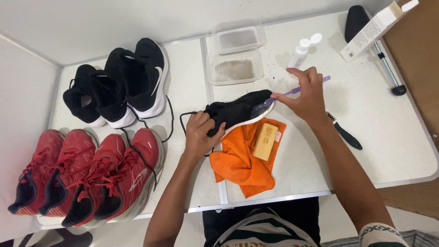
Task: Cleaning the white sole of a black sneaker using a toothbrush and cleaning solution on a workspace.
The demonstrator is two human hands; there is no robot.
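Nearest us, an orange cloth lies crumpled on the white table, a tan wooden block resting on it. Just above it our left hand closes around the heel end of a black sneaker with a white sole, tipped on its side. Our right hand pinches a purple toothbrush, its head touching the toe's sole edge. Farther back stand a small white bottle and two clear plastic tubs.
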